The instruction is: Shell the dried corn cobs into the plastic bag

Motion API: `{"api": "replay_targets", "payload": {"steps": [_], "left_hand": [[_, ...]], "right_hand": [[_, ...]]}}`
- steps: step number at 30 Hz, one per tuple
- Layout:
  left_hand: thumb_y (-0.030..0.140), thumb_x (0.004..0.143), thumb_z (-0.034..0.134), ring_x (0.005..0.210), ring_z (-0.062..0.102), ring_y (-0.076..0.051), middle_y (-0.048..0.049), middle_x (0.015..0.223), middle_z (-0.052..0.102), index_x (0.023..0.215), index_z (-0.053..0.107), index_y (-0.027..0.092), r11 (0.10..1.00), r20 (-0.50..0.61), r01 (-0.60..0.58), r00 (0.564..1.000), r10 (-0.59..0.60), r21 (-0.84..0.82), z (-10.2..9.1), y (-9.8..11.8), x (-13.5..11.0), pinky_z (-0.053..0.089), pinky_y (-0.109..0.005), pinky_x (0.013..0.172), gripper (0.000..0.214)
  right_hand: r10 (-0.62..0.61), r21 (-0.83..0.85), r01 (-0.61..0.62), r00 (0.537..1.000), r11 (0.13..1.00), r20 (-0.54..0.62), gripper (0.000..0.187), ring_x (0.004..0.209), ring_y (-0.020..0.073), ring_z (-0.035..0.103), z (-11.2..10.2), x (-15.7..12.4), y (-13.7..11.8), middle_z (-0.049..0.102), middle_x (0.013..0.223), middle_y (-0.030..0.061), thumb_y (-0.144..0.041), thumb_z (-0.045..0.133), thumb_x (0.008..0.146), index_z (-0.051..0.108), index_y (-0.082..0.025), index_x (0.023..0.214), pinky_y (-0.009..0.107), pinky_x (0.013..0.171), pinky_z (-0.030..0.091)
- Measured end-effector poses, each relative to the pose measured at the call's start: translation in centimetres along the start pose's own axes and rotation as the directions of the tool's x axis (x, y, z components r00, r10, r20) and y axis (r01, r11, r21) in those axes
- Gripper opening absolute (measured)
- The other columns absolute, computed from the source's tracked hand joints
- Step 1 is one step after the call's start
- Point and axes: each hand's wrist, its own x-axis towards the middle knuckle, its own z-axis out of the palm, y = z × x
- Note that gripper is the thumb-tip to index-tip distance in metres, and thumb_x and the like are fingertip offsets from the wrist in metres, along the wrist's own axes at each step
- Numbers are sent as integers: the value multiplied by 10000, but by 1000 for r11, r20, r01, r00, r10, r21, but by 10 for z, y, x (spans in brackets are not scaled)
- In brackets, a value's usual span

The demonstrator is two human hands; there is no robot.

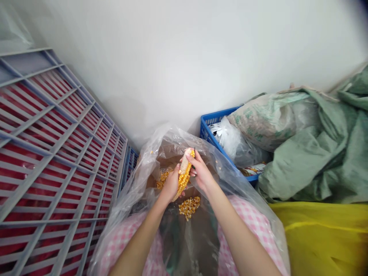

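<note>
An ear of corn [183, 182] is tilted over the plastic bag, its upper end away from me. One strip of it is bare and pale; yellow kernels cover the rest. My left hand [171, 183] is closed around the ear's lower left side. My right hand [200, 171] is closed at the upper right, its thumb against the top of the ear. A thin dark tool [194, 150] sticks up from the right fingers, mostly hidden by them. Loose kernels [189, 207] lie in the clear plastic bag [138, 184] below, with another pile [163, 179] behind my left hand.
A grey slatted crate [54, 153] with red behind its slats rises on the left. On the right stand a blue basket [220, 114] with plastic bags, a green cloth [310, 153] and a yellow sack [322, 234]. A white wall [172, 57] closes off the back.
</note>
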Motion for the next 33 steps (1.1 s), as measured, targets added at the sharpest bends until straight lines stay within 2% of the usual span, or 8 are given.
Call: {"api": "replay_targets", "payload": {"steps": [13,18,24,33], "left_hand": [[568,839,278,295,444,-144,-10,429,498,760,590,152,999,0,28,1000,-28,21,1,4,-1,346,-245,283,526],[544,850,277,288,440,-143,-14,420,497,717,565,161,998,-33,31,999,-29,56,2,8,-4,336,-242,288,497],[534,850,296,312,449,-143,-12,433,489,753,596,144,993,-69,-66,995,72,93,-1,4,0,345,-244,296,502],[538,841,307,370,482,-155,6,499,450,741,560,158,984,-107,-134,983,147,121,-1,-4,4,393,-264,305,467]], "right_hand": [[-15,-36,13,999,999,-33,423,369,14,273,2,2,3,555,614,-62,-457,685,636,494,-228,936,154,337,141],[-12,-31,11,999,999,-50,432,368,19,279,3,4,5,559,612,-62,-464,676,644,485,-235,956,160,340,136],[-6,-5,6,998,1000,-56,443,371,23,282,4,4,6,577,625,-55,-453,681,632,498,-235,971,168,352,144],[5,13,-4,999,1000,-39,467,386,24,303,2,4,6,592,646,-45,-449,684,636,508,-233,1011,160,366,167]]}}
